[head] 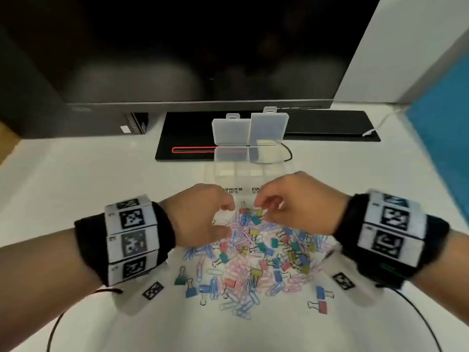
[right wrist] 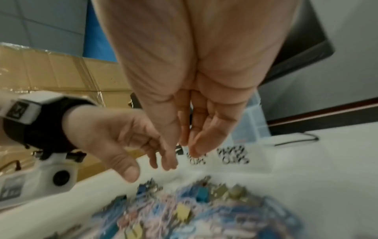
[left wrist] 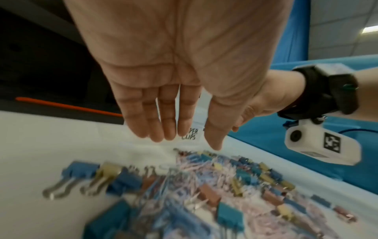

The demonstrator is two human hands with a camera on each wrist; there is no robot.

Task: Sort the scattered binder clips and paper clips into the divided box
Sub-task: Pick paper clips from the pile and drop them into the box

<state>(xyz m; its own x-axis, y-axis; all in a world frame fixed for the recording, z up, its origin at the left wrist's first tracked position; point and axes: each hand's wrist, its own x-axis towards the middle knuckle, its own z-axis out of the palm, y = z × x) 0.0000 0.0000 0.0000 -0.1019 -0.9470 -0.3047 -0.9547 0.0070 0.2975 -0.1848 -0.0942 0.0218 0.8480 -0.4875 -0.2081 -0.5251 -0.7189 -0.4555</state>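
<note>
A mixed pile of coloured binder clips and paper clips [head: 258, 252] lies on the white table; it also shows blurred in the wrist views [left wrist: 225, 186] [right wrist: 194, 210]. Behind it stands the clear divided box [head: 243, 171] with both lids up. Labels reading BINDER CLIPS [head: 232, 190] and PAPER CLIPS [left wrist: 190, 134] lie in front of it. My left hand [head: 225, 217] [left wrist: 188, 142] hovers over the pile's far left edge, fingers relaxed, holding nothing. My right hand [head: 261, 212] [right wrist: 182, 157] hangs over the far edge near a yellow binder clip [head: 259, 212], fingers straight and pointing down, nothing seen between them.
A dark monitor [head: 203, 47] and its black base [head: 187, 138] stand behind the box, with a keyboard [head: 330, 123] and a black cable [head: 286, 153]. A blue partition [head: 444, 123] borders the right side. Square markers [head: 153, 290] [head: 343, 280] lie beside the pile.
</note>
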